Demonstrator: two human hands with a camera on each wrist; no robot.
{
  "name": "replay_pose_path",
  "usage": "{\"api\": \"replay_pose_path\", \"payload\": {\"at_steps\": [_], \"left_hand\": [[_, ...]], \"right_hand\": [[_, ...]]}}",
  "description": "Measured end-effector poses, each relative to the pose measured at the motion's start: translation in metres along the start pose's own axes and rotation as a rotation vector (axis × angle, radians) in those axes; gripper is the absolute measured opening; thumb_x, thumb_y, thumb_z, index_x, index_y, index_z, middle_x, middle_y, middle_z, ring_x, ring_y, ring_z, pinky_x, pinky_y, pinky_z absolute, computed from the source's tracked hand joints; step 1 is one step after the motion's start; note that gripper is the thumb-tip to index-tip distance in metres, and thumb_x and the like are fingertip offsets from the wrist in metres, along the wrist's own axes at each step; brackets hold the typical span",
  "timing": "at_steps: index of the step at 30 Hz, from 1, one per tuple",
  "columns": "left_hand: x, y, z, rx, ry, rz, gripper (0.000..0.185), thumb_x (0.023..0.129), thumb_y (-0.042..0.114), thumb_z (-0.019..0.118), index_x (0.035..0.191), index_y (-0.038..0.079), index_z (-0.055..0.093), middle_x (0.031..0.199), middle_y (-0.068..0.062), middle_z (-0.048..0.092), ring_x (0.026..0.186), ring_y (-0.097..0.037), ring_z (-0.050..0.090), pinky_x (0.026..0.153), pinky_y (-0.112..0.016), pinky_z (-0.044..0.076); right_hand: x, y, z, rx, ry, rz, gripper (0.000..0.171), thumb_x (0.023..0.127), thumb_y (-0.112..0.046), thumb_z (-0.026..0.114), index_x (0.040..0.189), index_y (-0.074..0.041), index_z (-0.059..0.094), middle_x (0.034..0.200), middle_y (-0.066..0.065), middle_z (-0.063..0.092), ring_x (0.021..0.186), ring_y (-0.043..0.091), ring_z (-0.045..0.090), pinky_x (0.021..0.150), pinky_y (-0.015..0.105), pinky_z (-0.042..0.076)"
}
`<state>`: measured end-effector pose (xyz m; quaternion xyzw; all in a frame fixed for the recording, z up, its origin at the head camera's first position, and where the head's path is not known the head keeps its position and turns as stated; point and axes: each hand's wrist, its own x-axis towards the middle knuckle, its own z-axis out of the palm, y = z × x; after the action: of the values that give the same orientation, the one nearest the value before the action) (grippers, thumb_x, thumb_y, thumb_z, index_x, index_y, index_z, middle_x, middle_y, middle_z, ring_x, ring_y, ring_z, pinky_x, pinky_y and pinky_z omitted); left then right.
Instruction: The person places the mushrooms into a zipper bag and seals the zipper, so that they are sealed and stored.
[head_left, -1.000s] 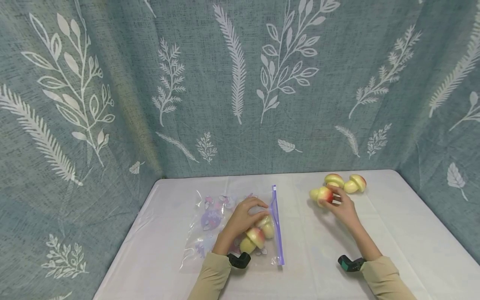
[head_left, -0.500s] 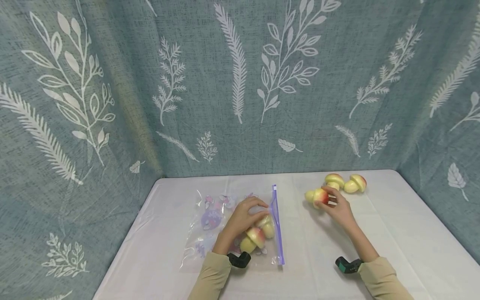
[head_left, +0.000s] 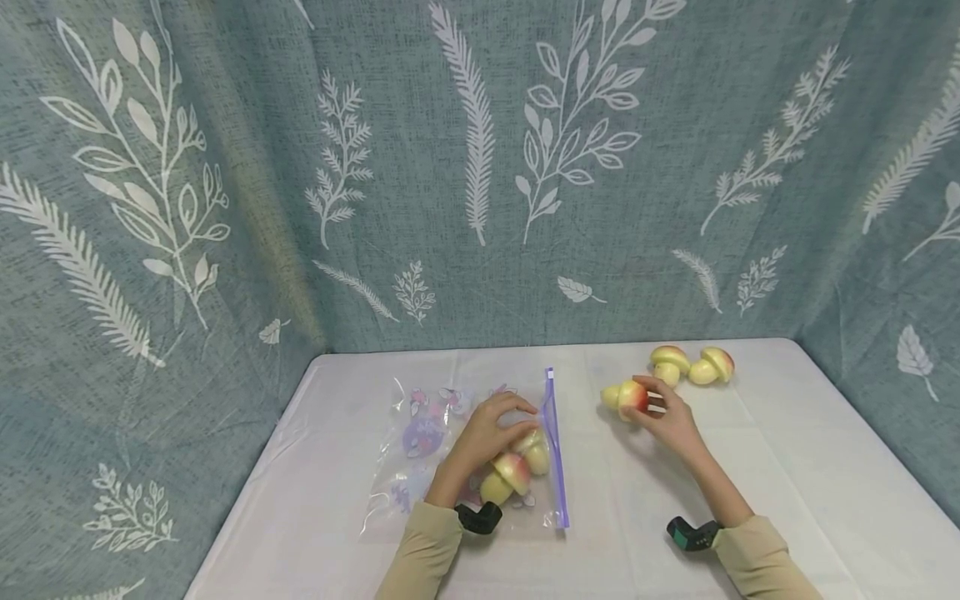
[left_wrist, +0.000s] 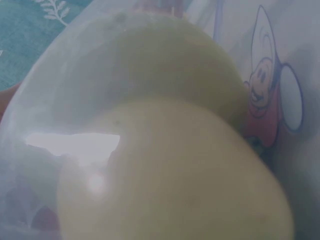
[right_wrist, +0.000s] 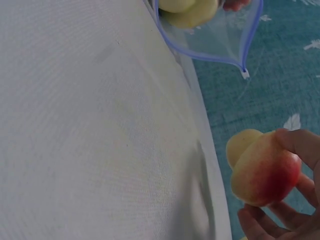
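Observation:
My right hand (head_left: 670,421) holds a yellow toy mushroom (head_left: 617,398) by its red-blushed cap, thumb and fingers round it, stem pointing left. The right wrist view shows this mushroom (right_wrist: 267,170) over the far table edge in the picture. A clear printed zip bag (head_left: 423,442) with a purple zip edge lies left of centre. Over it, my left hand (head_left: 483,432) holds the bag near its mouth with curved fingers. Inside are mushrooms (head_left: 513,475), one partly under the fingers. Through the plastic, a pale mushroom (left_wrist: 175,175) fills the left wrist view.
Two more toy mushrooms (head_left: 712,367) lie near the back right of the white-covered table (head_left: 787,467). The bag's zip edge (right_wrist: 200,56) bows open in the right wrist view. A blue-green leaf-patterned curtain (head_left: 480,167) stands behind and at both sides.
My right hand has carried the toy mushroom a little left, toward the bag, away from the two at the back. The left hand and the bag have stayed put.

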<state>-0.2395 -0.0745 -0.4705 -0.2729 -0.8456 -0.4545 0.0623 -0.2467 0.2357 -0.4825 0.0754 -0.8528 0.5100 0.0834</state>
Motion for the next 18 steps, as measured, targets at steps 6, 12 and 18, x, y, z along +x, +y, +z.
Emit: {"api": "replay_pose_path", "payload": {"at_steps": [6,12,18], "left_hand": [[0.000,0.000,0.000,-0.005,0.006,-0.008,0.022,0.084,0.033,0.067,0.100,0.017,0.068,0.107,0.001,0.065,0.124,-0.032,0.047,0.113,-0.047,0.026],[0.000,0.000,0.000,-0.009,0.004,0.002,0.022,0.084,0.034,0.066,0.100,0.018,0.068,0.106,0.002,0.065,0.124,-0.032,0.047,0.114,-0.046,0.024],[0.000,0.000,-0.001,-0.001,0.010,0.028,0.023,0.084,0.034,0.066,0.100,0.017,0.068,0.103,0.004,0.066,0.116,-0.023,0.054,0.115,-0.043,0.024]], "right_hand": [[-0.001,-0.001,0.005,0.019,-0.022,-0.016,0.055,0.080,-0.016,0.074,0.128,-0.003,0.049,0.125,0.024,0.052,0.106,0.039,0.056,0.086,0.043,0.053],[-0.004,-0.005,0.009,0.043,-0.045,-0.039,0.054,0.079,-0.012,0.074,0.127,-0.002,0.050,0.123,0.023,0.054,0.103,0.037,0.057,0.083,0.035,0.054],[-0.011,-0.026,0.010,0.078,-0.077,-0.053,0.052,0.080,-0.005,0.072,0.126,0.003,0.049,0.121,0.027,0.053,0.102,0.040,0.057,0.082,0.040,0.055]]}}
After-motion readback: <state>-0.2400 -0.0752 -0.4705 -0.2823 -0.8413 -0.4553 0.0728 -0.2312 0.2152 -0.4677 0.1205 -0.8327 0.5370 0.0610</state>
